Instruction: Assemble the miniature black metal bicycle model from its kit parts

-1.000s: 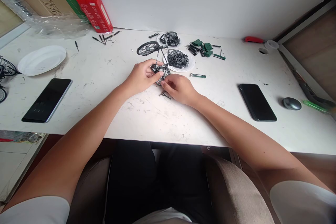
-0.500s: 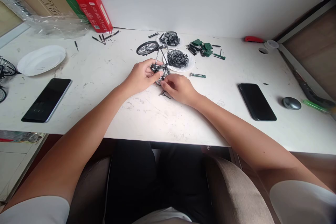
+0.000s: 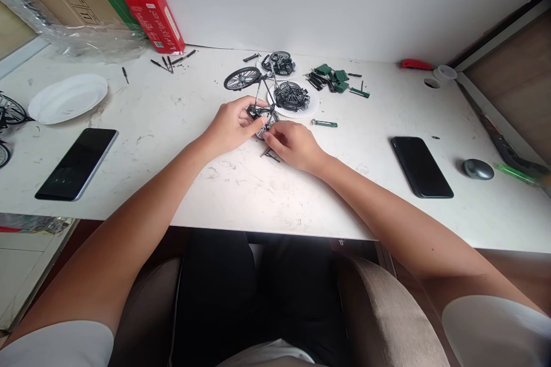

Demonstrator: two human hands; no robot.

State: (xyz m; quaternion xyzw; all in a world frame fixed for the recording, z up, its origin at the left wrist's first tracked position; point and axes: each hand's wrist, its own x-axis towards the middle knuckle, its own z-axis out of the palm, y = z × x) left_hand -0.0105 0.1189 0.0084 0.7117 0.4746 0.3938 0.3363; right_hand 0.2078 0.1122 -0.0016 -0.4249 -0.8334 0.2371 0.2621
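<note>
A small black model bicycle [image 3: 242, 78] lies tilted in front of me, one wheel pointing to the back left. My left hand [image 3: 235, 124] grips it around the nearer wheel, thumb on the spokes side. Close against that same wheel, my right hand [image 3: 293, 142] has thumb and forefinger pinched together near its hub; whatever small part sits between the fingertips is hidden. A thin black part [image 3: 271, 155] lies on the table just below the fingers. Behind the hands, a white paper plate [image 3: 315, 104] carries black wheels [image 3: 293, 96].
Farther back are green and black pieces [image 3: 331, 77], with a green-handled piece [image 3: 325, 123] nearer. Phones [image 3: 77, 164] [image 3: 422, 167] lie left and right, a grey rounded object [image 3: 478, 169] beyond the right one. Another plate [image 3: 69, 98], a red box [image 3: 161, 26] and screwdriver-like sticks [image 3: 170, 63] are left.
</note>
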